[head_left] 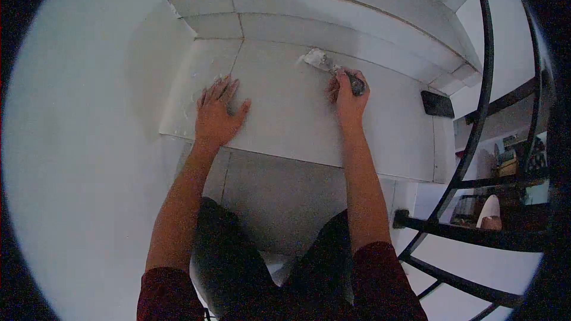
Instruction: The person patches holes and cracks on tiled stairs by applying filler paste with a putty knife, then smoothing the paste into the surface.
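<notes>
My right hand (353, 100) is closed around the dark handle of a putty knife (319, 59). Whitish paste covers its blade, which points up and left near the joint where the tiled step (285, 119) meets the riser behind it. Most of the handle is hidden by my fingers; its rounded dark end shows. Flat on the left part of the same step lies my left hand (219, 116), fingers spread and holding nothing. Beside those fingers a tile joint runs toward the riser, and faint white smears show near the step's left end.
Higher tiled stairs (333, 9) rise beyond the step. A dark, flat, phone-like object (437, 104) lies at its right end. Black curved railing (486, 53) bounds the right side, with a lower area of assorted objects behind it. A pale wall (77, 142) stands on the left.
</notes>
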Motion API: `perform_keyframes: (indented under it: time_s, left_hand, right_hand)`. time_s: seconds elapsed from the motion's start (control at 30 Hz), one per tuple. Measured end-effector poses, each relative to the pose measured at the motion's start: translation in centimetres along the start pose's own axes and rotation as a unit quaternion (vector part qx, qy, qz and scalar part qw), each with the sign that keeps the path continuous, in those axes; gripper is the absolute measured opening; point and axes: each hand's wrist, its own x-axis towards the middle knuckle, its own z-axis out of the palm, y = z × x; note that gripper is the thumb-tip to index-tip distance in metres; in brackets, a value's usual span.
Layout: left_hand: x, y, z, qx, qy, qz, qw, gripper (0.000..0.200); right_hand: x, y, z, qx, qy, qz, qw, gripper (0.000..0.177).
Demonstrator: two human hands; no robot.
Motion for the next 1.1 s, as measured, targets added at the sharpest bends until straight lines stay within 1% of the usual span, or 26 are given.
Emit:
perform_keyframes:
  time_s: [0.17, 0.27, 0.33, 0.37, 0.43, 0.53, 0.63, 0.77, 0.83, 0.93, 1.03, 1.1]
  left_hand:
    - [-0.1, 0.1, -0.3, -0.003, -0.007, -0.002, 1.000, 0.066]
    - [0.0, -0.2, 0.0, -0.002, -0.004, -0.001, 1.000, 0.066]
    - [0.0, -0.2, 0.2, 0.001, 0.004, 0.006, 1.000, 0.066]
    - [-0.1, -0.1, 0.1, 0.001, 0.010, 0.009, 1.000, 0.063]
    - [-0.1, -0.1, 0.1, 0.001, 0.016, 0.012, 1.000, 0.061]
    - [-0.1, 0.0, 0.1, 0.006, 0.016, 0.012, 1.000, 0.060]
    - [-0.1, 0.0, -0.1, -0.002, 0.007, 0.005, 1.000, 0.063]
    - [-0.2, -0.2, 0.2, 0.002, 0.013, 0.008, 1.000, 0.063]
    - [-0.1, -0.1, 0.2, 0.003, 0.010, 0.008, 1.000, 0.063]
    - [-0.1, -0.1, 0.1, 0.001, -0.003, 0.003, 1.000, 0.063]
    - [0.0, -0.2, 0.2, 0.009, -0.001, 0.005, 1.000, 0.063]
    - [-0.2, -0.4, 0.4, 0.003, 0.017, 0.015, 1.000, 0.064]
  right_hand:
    - [0.2, 0.2, 0.3, 0.030, 0.008, 0.017, 0.999, 0.012]
    - [0.2, 0.3, 0.1, 0.025, -0.010, -0.009, 1.000, 0.011]
    - [0.3, -0.1, -0.3, 0.035, -0.027, 0.053, 0.998, 0.013]
    - [0.1, -0.4, -0.1, 0.036, -0.027, 0.053, 0.998, 0.013]
    - [-0.3, -0.8, 0.5, -0.011, -0.001, 0.031, 0.999, 0.015]
    - [0.0, 0.2, 0.5, 0.016, -0.009, 0.013, 1.000, 0.014]
    - [0.0, 0.5, 0.4, 0.006, -0.013, 0.002, 1.000, 0.015]
    - [0.0, 0.7, 0.5, 0.030, 0.004, 0.015, 0.999, 0.015]
    - [0.1, 0.7, 0.3, 0.027, 0.002, -0.013, 1.000, 0.014]
    - [0.0, 0.8, 0.3, 0.031, 0.009, -0.021, 0.999, 0.013]
    - [0.1, 0.9, 0.3, 0.014, 0.003, -0.018, 1.000, 0.011]
    - [0.2, 0.9, 0.3, 0.029, 0.001, -0.014, 0.999, 0.011]
